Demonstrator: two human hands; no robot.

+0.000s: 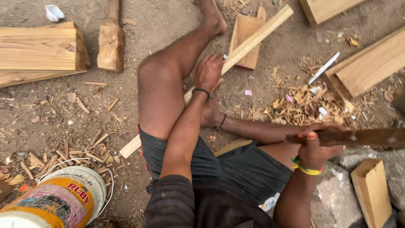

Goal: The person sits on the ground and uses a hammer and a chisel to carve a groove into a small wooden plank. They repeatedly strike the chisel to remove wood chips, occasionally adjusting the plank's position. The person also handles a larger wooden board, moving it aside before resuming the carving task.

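Head view, near to far. Right hand (pixel 313 147) sits closest, low right, fingers wrapped tight around the dark wooden handle (pixel 363 138) of a tool; handle runs roughly level out to the right edge, head is out of frame so I can't tell the tool type. Yellow-green band on that wrist.

Further out, left hand (pixel 209 71) presses down on the long wooden batten (pixel 249 44), fingers curled over its top face, thumb side toward the body. Black band on the wrist. Batten's long axis runs diagonally: near end low left by the thigh, passes under the bent leg, far end upper right over a flat board (pixel 246 36). Pale, straight-grained, square-edged, clean sawn faces.

Key relation: the batten's free stretch lies up and left of the right hand, just beyond the left hand's fingers. Left hand is already on it; right hand is well apart from it.

Wood shavings (pixel 303 103) heap between batten and right hand, on bare dirt.
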